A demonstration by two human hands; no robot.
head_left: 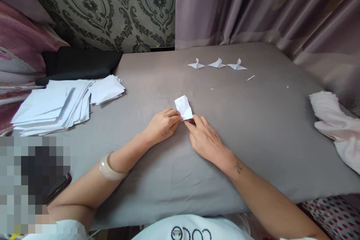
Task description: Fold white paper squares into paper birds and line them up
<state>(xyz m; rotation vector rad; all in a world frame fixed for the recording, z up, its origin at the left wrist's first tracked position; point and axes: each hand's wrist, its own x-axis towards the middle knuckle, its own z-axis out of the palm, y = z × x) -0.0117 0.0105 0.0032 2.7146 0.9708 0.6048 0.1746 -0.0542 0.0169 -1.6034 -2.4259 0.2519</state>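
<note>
A small folded piece of white paper [183, 107] lies between my hands at the middle of the grey-covered table [270, 127]. My left hand [165, 124] pinches its lower left corner with thumb and fingers. At the lower right edge, my right hand [204, 135] rests with its fingers bent and the fingertips close to the paper's bottom edge; part of the thumb and fingertips is hidden. Farther back stand three folded paper cranes in a row: a left one [196, 64], a middle one [217, 63] and a right one [237, 65].
To the left sit a stack of white paper sheets [53, 105] and a smaller pile of paper [107, 89], with a black folded item [81, 63] behind. Paper scraps [251, 77] lie near the cranes. A pale cloth [340, 127] is bunched at the right edge.
</note>
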